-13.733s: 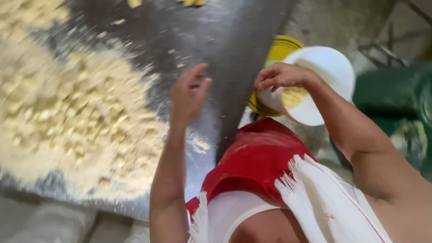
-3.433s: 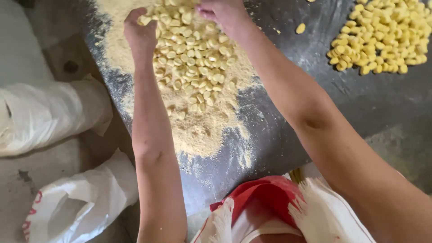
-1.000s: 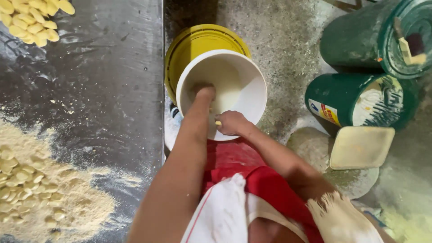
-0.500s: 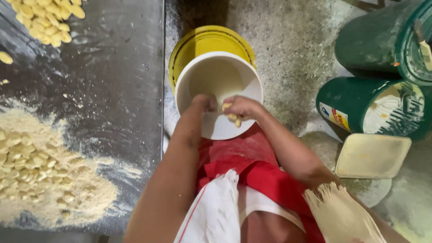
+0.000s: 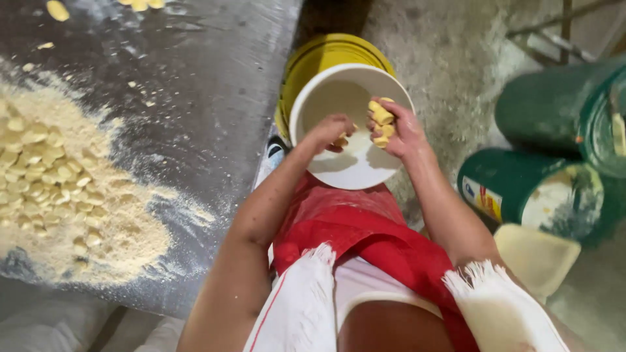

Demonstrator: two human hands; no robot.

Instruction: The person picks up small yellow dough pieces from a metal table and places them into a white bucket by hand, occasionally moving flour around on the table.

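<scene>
Over white bucket (image 5: 339,171), right hand (image 5: 398,130) grips dough pieces (image 5: 381,121).

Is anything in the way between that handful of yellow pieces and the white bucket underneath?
Nothing visible. The right hand holds the yellow pieces directly over the open white bucket, with only air below. The left hand reaches into the bucket beside it, not under the pieces.

Single head-worn view, looking steeply down along the person's torso from close range. The frame centres on both forearms over a white bowl (image 5: 352,140) at the table's (image 5: 195,98) right edge. The table's surface fills the left half; bare floor (image 5: 450,58) fills the right. No second view overlaps.
</scene>
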